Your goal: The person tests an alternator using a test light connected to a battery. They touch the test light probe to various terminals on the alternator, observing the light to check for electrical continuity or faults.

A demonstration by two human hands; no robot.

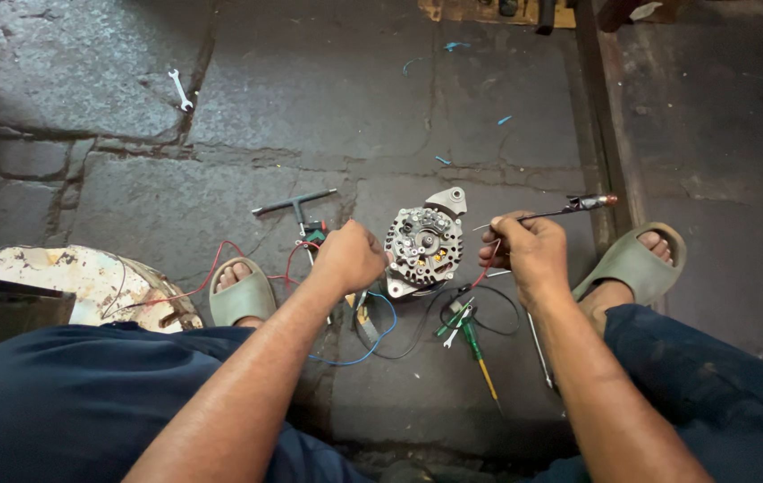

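Head view: alternator (423,248) between hands (350,257)

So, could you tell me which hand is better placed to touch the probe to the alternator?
Probably the right hand: it holds the thin probe just beside the alternator. The left hand is a closed fist against the alternator's other side.

A cracked dark stone floor (488,80) carries an alternator (423,246), a spanner (180,89), a T-handle wrench (295,205), screwdrivers (480,353) and wires (372,344)
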